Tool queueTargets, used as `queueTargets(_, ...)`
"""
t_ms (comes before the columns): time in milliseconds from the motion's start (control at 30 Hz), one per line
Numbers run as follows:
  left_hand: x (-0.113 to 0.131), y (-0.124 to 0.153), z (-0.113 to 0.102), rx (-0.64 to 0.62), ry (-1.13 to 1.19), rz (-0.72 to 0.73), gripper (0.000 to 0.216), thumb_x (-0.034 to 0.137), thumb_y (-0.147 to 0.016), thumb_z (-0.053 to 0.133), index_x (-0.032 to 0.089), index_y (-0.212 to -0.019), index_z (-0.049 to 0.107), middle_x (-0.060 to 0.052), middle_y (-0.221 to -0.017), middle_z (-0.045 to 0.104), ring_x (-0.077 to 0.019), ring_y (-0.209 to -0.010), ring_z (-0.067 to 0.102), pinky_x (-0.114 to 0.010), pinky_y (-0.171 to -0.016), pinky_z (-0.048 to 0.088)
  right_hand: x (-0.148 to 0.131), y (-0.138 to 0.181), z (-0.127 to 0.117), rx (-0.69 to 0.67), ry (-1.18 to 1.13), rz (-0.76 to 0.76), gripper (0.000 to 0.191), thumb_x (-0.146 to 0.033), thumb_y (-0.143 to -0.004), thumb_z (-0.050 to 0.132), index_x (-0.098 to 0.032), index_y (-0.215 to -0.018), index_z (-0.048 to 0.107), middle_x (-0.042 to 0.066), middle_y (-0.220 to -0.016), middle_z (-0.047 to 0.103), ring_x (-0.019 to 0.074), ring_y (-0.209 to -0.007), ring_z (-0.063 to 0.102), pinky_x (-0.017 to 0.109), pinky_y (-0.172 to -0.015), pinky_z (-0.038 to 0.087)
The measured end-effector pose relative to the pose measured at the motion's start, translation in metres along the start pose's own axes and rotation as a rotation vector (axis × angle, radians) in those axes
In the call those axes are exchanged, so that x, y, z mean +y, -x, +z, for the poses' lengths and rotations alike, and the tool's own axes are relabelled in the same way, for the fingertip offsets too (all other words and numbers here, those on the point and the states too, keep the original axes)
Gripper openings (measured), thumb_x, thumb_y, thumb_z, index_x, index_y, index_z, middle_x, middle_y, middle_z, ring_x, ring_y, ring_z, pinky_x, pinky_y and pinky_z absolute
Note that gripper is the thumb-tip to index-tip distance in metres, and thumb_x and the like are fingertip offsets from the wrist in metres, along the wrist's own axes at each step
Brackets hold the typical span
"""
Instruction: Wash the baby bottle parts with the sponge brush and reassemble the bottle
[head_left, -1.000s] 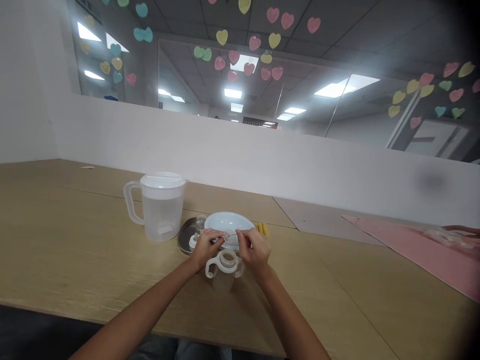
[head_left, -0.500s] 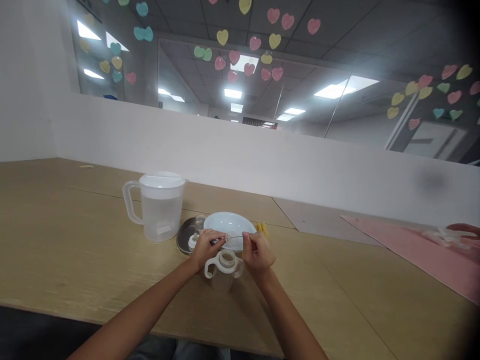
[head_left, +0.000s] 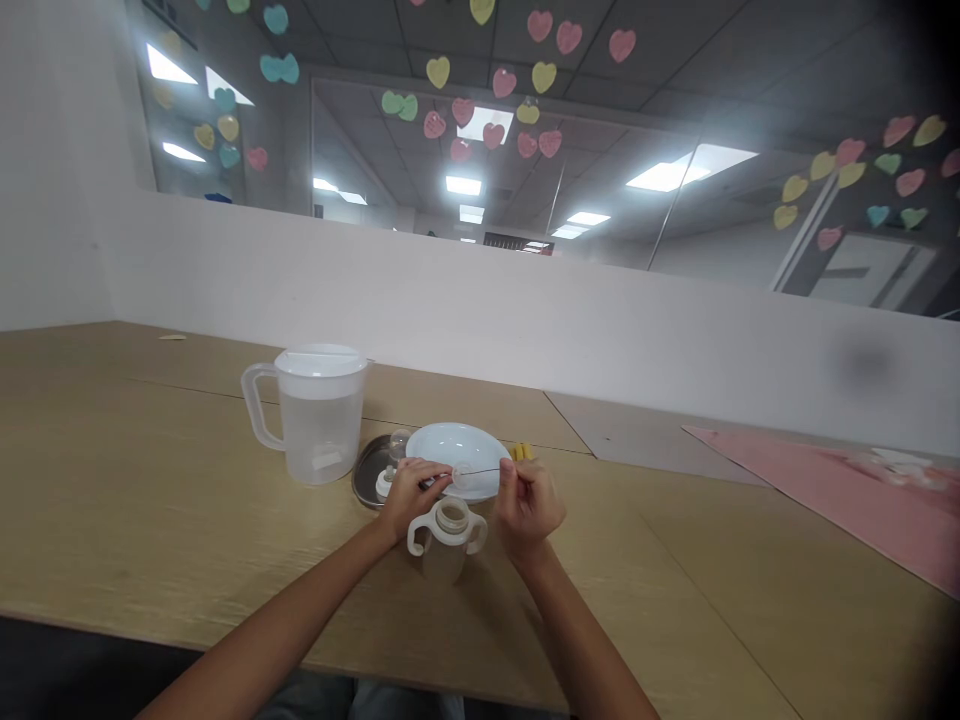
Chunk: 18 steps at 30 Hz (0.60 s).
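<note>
My left hand (head_left: 410, 491) pinches a small clear round part (head_left: 458, 476) just above a two-handled baby cup (head_left: 445, 540) standing on the wooden table (head_left: 150, 500). My right hand (head_left: 529, 503) is closed on the end of a thin wire-like tool (head_left: 487, 470) whose other end reaches the clear part. Both hands hover in front of a pale blue bowl (head_left: 465, 445).
A clear plastic jug (head_left: 315, 412) with a white lid stands to the left. A round metal lid (head_left: 373, 470) and a small white piece (head_left: 385, 483) lie beside the bowl. Yellow items (head_left: 523, 452) sit behind my right hand. A pink mat (head_left: 847, 500) lies at right; a white partition (head_left: 525, 320) runs behind.
My right hand has drawn away to the right, exposing more of the thin tool. Another person's hand at the far right edge has left the view.
</note>
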<state>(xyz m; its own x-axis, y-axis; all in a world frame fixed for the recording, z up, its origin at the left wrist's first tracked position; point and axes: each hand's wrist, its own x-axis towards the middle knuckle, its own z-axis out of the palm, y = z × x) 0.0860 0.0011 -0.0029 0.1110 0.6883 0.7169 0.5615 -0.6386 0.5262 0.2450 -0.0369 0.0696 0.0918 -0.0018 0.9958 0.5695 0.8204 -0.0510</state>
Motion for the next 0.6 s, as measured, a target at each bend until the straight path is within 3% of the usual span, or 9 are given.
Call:
queueTargets(467,0.002,0.0,-0.002,-0.018,0.01,-0.046,0.022,0.034,-0.086,0.053,0.022,-0.088,0.071,-0.005,-0.084,0.073,-0.018,-0.08,0.063,-0.034,-0.085,0.039,-0.005,-0.009,-0.002,0.125,-0.058,0.084,0.019,-0.019,-0.087,0.052,-0.021,-0.069,0.044,-0.007,-0.051,0.035,0.0076,-0.045,0.038,0.021,-0.044,0.034)
queueTargets(600,0.002,0.0,-0.002,0.002,0.006,-0.078,0.024,0.036,-0.085,0.053,0.021,-0.086,0.071,-0.006,-0.087,0.073,-0.0189,-0.081,0.063,-0.034,-0.084,0.041,-0.004,-0.02,-0.004,0.269,-0.18,0.2,0.017,-0.026,-0.09,0.048,-0.022,-0.076,0.041,-0.009,-0.052,0.035,0.0074,-0.042,0.04,0.021,-0.041,0.036)
